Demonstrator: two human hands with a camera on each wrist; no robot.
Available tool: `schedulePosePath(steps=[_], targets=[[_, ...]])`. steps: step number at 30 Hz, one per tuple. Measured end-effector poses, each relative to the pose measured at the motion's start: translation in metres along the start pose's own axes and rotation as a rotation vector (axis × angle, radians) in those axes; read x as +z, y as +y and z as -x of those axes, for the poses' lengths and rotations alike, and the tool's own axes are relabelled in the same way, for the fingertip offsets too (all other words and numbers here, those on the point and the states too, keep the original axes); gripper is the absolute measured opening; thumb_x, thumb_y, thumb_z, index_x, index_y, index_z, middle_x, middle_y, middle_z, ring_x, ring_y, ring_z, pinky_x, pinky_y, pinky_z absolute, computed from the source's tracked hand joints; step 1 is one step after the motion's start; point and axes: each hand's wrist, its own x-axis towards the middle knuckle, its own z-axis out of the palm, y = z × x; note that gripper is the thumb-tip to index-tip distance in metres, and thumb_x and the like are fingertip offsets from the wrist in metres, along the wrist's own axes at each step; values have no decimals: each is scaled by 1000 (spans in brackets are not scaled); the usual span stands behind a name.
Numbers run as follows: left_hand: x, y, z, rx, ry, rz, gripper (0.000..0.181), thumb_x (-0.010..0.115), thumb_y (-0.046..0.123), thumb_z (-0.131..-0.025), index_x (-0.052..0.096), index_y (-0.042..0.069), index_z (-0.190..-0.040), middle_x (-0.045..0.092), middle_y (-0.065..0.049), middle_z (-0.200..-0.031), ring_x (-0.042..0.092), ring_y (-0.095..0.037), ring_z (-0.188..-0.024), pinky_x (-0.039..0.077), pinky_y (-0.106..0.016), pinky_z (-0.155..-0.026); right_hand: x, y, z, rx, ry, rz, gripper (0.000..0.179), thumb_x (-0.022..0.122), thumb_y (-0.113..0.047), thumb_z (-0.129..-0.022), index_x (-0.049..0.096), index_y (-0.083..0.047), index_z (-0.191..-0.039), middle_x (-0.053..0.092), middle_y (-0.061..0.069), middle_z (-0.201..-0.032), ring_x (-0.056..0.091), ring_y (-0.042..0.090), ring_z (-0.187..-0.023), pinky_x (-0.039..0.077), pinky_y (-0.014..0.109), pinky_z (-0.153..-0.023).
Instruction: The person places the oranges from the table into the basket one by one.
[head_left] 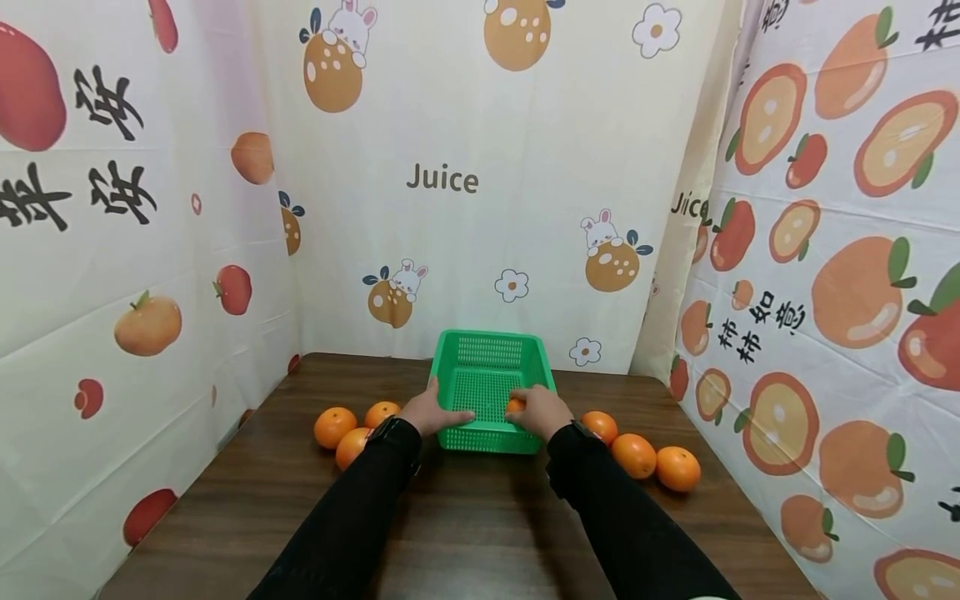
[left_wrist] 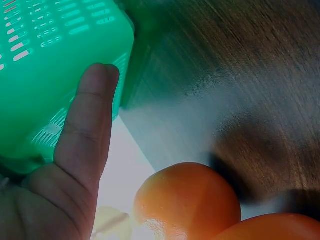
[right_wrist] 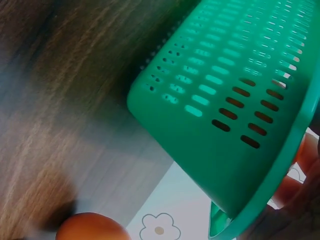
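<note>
A green plastic basket (head_left: 491, 442) with slotted walls stands at the back middle of the table. At its left side is my left hand (head_left: 429, 410), thumb stretched across the near left rim; the left wrist view shows a straight digit along the green wall. My right hand (head_left: 543, 410) reaches over the basket's right rim and grips an orange (head_left: 515, 406) inside it, low over the near right part. In the right wrist view, the fingers (right_wrist: 309, 157) are partly hidden behind the rim. The rest of the basket floor shows bare mesh.
Left of the basket lie three oranges (head_left: 334, 427) in a cluster, partly behind my left wrist. Three more oranges (head_left: 633, 456) lie in a slanting row beside my right forearm. Fruit-printed cloth (head_left: 465, 250) encloses the brown wooden table (head_left: 480, 533) behind and at both sides.
</note>
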Motion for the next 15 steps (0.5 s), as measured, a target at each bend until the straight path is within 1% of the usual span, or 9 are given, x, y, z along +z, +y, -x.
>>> schedulePosePath(steps=[8, 12, 15], targets=[[0, -2, -2, 17, 12, 4, 136, 83, 70, -80, 3, 12, -173, 44, -23, -166, 54, -38, -143, 46, -55, -115, 3, 7, -11, 9, -48, -30, 49, 79, -32, -98, 70, -14, -143, 73, 13, -132, 60, 21, -91, 49, 38, -82], [1, -2, -2, 15, 9, -6, 135, 83, 69, -81, 2, 13, -173, 41, -23, -168, 51, -39, -146, 45, -56, -116, 1, 6, -11, 29, -71, -38, 51, 80, -33, -97, 69, -14, -144, 72, 13, -133, 61, 20, -93, 50, 37, -84], [1, -2, -2, 9, 6, -15, 133, 82, 67, -83, 1, 13, -172, 39, -23, -169, 50, -40, -147, 44, -55, -117, 0, 4, -10, 39, -83, -40, 51, 80, -32, -97, 69, -14, -144, 72, 13, -133, 61, 20, -92, 49, 37, -82]])
